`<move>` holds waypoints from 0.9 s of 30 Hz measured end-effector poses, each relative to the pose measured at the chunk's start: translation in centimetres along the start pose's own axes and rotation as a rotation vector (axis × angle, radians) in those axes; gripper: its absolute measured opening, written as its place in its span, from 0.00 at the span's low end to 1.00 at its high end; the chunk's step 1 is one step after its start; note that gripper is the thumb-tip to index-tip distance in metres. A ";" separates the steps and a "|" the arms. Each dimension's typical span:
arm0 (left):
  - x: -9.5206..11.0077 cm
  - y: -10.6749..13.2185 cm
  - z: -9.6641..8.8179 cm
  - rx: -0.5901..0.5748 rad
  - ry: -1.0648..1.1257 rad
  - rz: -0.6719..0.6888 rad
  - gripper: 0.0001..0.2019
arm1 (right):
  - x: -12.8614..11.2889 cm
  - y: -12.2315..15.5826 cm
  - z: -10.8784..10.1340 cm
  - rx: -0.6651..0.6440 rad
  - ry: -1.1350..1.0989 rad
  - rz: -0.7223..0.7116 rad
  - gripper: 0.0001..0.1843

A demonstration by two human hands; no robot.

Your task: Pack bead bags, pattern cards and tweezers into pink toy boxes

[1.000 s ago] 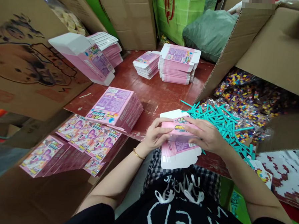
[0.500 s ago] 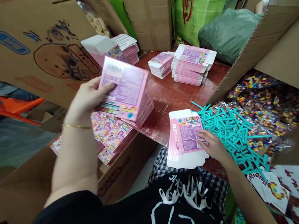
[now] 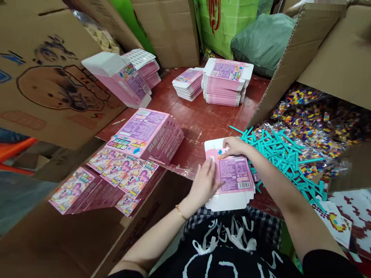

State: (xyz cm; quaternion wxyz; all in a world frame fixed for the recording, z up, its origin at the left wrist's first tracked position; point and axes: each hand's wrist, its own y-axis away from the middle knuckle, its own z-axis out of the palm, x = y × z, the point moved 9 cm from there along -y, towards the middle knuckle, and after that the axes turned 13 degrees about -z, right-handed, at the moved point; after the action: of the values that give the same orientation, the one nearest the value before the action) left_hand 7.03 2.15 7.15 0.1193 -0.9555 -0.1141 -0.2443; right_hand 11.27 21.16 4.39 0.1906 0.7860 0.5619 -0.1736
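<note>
A flattened pink-and-purple box (image 3: pixel 233 174) with white end flaps lies at the table's front edge, by my lap. My left hand (image 3: pixel 204 179) is on its left side, fingers bent over the printed panel and thumb pointing across it. At the box's upper part, my right hand (image 3: pixel 235 147) grips with curled fingers; some fingertips are hidden. To the left, a finished box (image 3: pixel 142 128) lies on top of a stack of filled-out pink boxes, barcode side up. Several more boxes with colourful fronts (image 3: pixel 118 168) stand in rows beside that stack.
Turquoise plastic sticks (image 3: pixel 280 160) are heaped right of my hands, before an open carton (image 3: pixel 282 65) holding bags of coloured pieces (image 3: pixel 317 121). Flat box stacks (image 3: pixel 225 85) stand at the back. An opened pink box (image 3: pixel 123 79) leans against a large carton (image 3: pixel 52 65) at left.
My left hand has let go of the box it carried, now resting on the left stack, and moved right to the flat box. My right hand has shifted to that box's upper part.
</note>
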 end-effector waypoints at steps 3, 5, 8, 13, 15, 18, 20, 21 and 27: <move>1.7 0.4 1.6 0.051 0.059 -0.079 0.44 | -2.2 2.5 -3.5 0.164 -0.261 -0.141 0.22; 2.8 -0.2 -1.8 0.158 0.147 -0.077 0.51 | -5.2 5.8 -7.7 0.444 -0.433 -0.310 0.25; 5.1 -1.6 -6.1 0.069 0.365 -0.005 0.35 | -10.1 11.1 -12.2 0.774 -0.454 -0.479 0.24; 6.0 -3.8 -7.4 -0.100 0.817 0.045 0.17 | -15.4 17.5 -14.7 1.238 0.268 -0.345 0.12; 4.5 -5.1 -8.0 0.047 0.906 0.056 0.15 | -15.2 18.5 -14.6 1.321 0.443 -0.224 0.28; 3.1 -6.9 -9.3 0.309 0.816 0.131 0.24 | -12.6 17.2 -13.3 1.213 0.323 -0.234 0.46; 2.3 -7.6 -10.1 0.487 0.701 0.142 0.40 | -11.4 16.3 -11.8 1.143 0.272 -0.322 0.49; 1.9 -7.5 -10.4 0.571 0.663 0.143 0.45 | -11.1 16.3 -10.9 1.130 0.277 -0.369 0.49; 2.8 -3.7 -8.6 0.517 0.685 0.485 0.17 | -11.1 17.5 -6.4 0.975 0.192 -0.518 0.32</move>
State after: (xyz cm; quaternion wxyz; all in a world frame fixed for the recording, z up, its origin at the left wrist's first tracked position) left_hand 4.62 3.70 16.50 0.4364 -0.7585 0.1004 -0.4734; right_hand 24.85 10.03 17.17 -0.2957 0.6317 0.6060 -0.3824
